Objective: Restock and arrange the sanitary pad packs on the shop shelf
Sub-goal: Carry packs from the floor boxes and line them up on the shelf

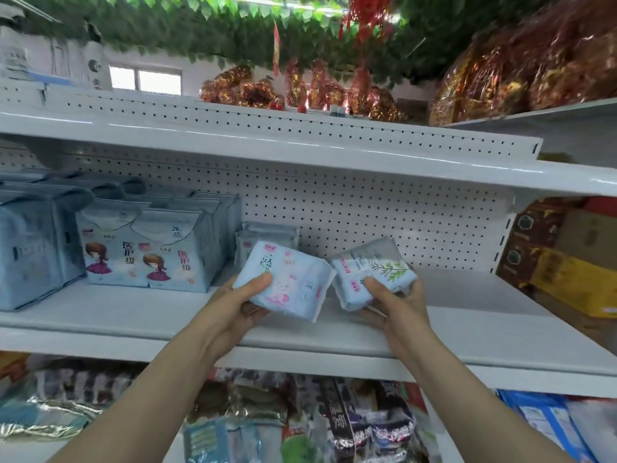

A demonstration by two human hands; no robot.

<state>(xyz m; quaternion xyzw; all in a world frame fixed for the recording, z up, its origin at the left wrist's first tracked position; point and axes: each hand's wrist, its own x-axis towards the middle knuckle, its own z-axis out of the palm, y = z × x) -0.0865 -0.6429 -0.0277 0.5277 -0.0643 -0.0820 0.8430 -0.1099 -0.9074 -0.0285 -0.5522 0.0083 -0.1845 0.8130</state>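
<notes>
Both hands are closed around one small pack each, in the centre of the frame. The left hand holds a pale blue pack with a pink cartoon figure, with the thumb on its front and the fingers under it. The right hand holds a pack with a green plant print in the same way. The two packs are tilted and just beside each other, above the front part of the white middle shelf; I cannot tell if they touch.

Below this shelf, at the bottom of the frame, lie mixed packaged goods, blurred. Behind the left pack, a small stack of grey-blue packs stands on the shelf near the perforated back panel. To the left of the stack stand larger packs printed with a girl in a purple dress, in rows going to the back. In the upper part of the frame, red and gold wrapped items lie on the top shelf, under green leaf garlands.
</notes>
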